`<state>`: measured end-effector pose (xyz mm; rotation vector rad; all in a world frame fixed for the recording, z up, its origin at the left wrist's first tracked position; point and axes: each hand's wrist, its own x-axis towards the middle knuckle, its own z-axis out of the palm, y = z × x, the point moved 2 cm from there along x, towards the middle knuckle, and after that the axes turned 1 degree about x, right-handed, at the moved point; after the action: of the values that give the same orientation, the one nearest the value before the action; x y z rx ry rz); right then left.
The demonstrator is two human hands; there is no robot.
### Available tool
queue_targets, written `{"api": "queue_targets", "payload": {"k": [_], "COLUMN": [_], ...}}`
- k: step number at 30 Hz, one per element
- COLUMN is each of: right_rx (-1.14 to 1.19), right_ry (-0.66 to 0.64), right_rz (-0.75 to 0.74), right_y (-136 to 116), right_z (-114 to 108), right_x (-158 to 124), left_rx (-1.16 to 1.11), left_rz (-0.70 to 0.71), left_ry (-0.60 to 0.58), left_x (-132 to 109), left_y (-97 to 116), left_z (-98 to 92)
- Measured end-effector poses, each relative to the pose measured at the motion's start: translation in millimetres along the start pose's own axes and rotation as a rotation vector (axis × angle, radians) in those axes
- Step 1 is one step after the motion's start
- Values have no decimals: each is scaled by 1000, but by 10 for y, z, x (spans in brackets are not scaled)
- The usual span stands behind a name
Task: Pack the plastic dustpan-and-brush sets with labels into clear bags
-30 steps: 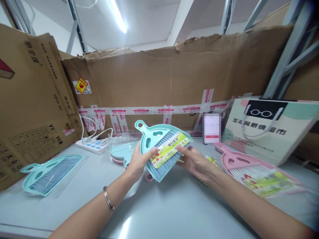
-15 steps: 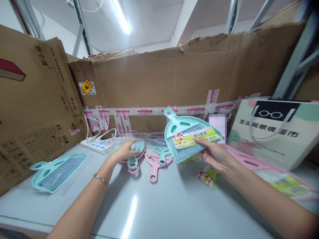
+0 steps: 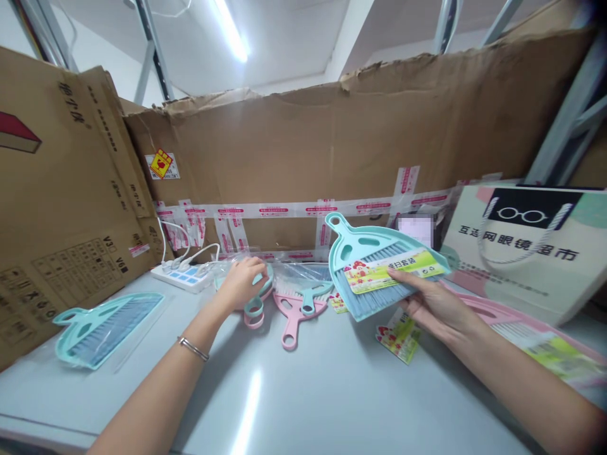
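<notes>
My right hand (image 3: 434, 306) grips a turquoise dustpan (image 3: 353, 240) by its right edge. Grey-blue brush bristles lie in the pan, and a yellow-green printed card (image 3: 379, 275) lies over them under my thumb. My left hand (image 3: 244, 281) is bent over a stacked turquoise and pink pair with ring handles (image 3: 255, 309), beside clear plastic bags (image 3: 298, 268). Its fingers are curled together, and what they pinch is hidden. Between the hands lie a pink brush (image 3: 290, 325) and a small turquoise brush (image 3: 310, 297). Another printed card (image 3: 401, 338) lies under my right hand.
At left, a turquoise dustpan (image 3: 102, 328) lies in clear plastic. Behind it sits a white power strip (image 3: 183, 276) with plugged cords. A pink dustpan set (image 3: 521, 328) lies at right before a paper bag (image 3: 521, 253). Cardboard boxes (image 3: 284, 151) wall the table's (image 3: 303, 398) back and left.
The turquoise dustpan in my right hand has moved right and slightly down. My left hand has risen slightly off the stacked pair, its fingers curling in.
</notes>
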<state>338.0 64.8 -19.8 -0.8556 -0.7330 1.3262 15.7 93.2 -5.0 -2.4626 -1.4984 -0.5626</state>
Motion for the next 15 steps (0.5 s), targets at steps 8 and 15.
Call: {"api": "queue_targets", "payload": {"k": [8,15], "right_rx": [47,18], "right_ry": [33,47], "right_rz": [49,95], "right_y": [20,65], "right_z": [9,33], "right_x": [-19,-40], "left_rx": [70,284], "left_rz": [52,-314], "left_ry": [4,232], "left_x": [-98,-135], "left_y": [-378,-241], "left_z": [-213,-471]}}
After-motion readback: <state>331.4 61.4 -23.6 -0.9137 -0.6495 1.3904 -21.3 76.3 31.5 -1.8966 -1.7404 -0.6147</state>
